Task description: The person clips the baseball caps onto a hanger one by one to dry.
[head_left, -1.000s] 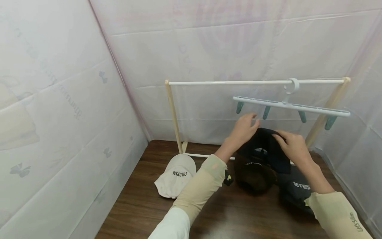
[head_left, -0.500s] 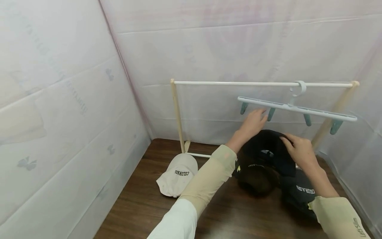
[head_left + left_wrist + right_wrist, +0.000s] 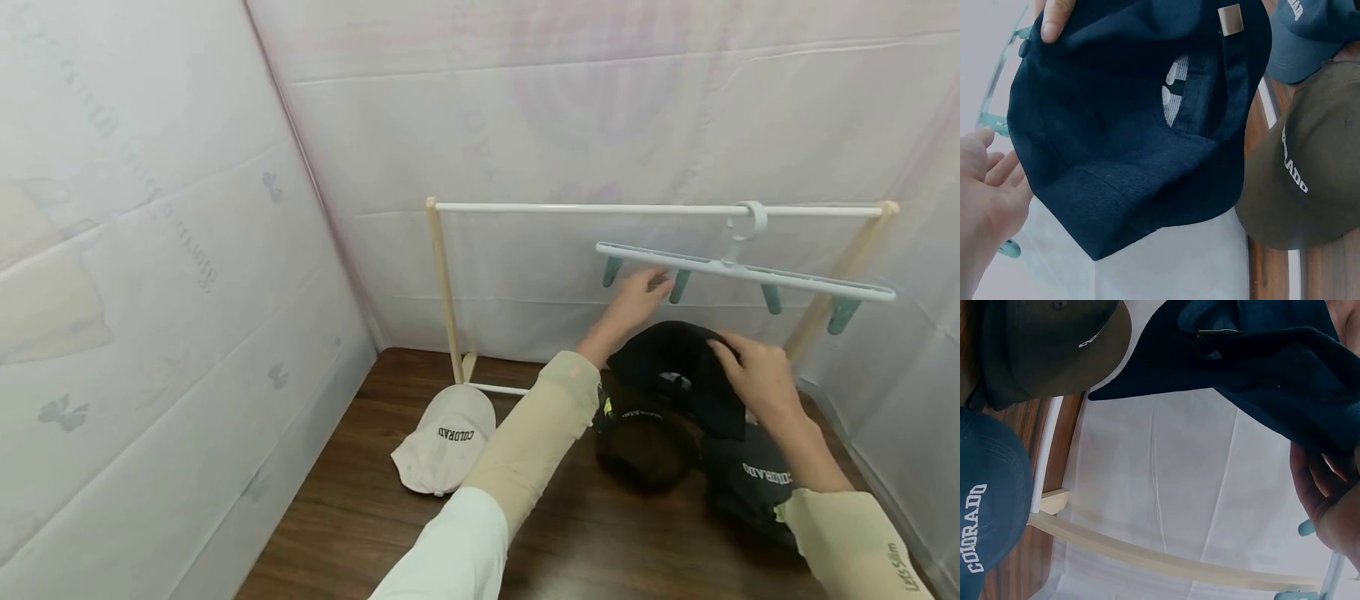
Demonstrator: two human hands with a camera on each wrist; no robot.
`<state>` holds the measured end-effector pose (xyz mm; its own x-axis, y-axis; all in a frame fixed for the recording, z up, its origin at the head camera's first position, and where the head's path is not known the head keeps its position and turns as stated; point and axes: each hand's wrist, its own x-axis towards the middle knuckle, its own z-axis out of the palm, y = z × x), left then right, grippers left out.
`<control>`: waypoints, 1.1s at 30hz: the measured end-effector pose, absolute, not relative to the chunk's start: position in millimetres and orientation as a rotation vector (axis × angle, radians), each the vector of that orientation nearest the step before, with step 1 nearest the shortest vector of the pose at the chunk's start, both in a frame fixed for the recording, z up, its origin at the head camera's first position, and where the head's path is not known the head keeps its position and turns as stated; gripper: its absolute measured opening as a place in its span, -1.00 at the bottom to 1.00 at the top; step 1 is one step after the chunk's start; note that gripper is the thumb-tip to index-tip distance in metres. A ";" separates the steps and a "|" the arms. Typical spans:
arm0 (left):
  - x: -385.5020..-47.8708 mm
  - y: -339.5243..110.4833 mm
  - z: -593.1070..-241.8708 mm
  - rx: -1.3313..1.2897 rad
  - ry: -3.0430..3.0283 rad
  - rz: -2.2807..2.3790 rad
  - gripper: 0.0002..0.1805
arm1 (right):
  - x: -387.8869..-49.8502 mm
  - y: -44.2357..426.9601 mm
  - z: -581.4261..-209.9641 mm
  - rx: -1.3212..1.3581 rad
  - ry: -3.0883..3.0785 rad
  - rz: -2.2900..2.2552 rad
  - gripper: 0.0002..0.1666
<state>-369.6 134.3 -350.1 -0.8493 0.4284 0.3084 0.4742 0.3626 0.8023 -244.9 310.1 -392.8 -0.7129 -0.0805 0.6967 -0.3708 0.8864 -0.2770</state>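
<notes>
Hands apart: from my seat at the far end I see the left hand (image 3: pixel 630 304) empty, its fingers loose, and the right hand (image 3: pixel 759 375) pinching the edge of the dark cap (image 3: pixel 711 383). Against a second ago, I find the left hand higher under the hanger (image 3: pixel 810 282), just beside its second clip (image 3: pixel 679 287) from the left, and its thumb has drawn nearer to the fingertips. I cannot tell whether it touches that clip. The right hand has kept its hold, and the dark cap stays in the air below the hanger, above the brown cap (image 3: pixel 647 458), with its back strap (image 3: pixel 1235 87) turned to the left wrist view. I get the rack (image 3: pixel 585 207) slightly further right in the head view than a second ago. On the table (image 3: pixel 330 517), the navy cap (image 3: pixel 742 475) beside the brown cap and the white cap (image 3: pixel 442 450) at the left lie as before
</notes>
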 end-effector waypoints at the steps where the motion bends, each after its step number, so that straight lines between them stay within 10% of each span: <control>1: -369.9 134.6 -350.5 -0.850 -2.553 -1.529 -0.50 | -244.8 310.3 -393.0 0.310 -2.333 0.524 -0.77; 33: -367.2 139.8 -345.9 -0.758 -2.374 -1.886 -0.62 | -248.3 302.6 -387.5 0.186 -2.475 0.553 -0.69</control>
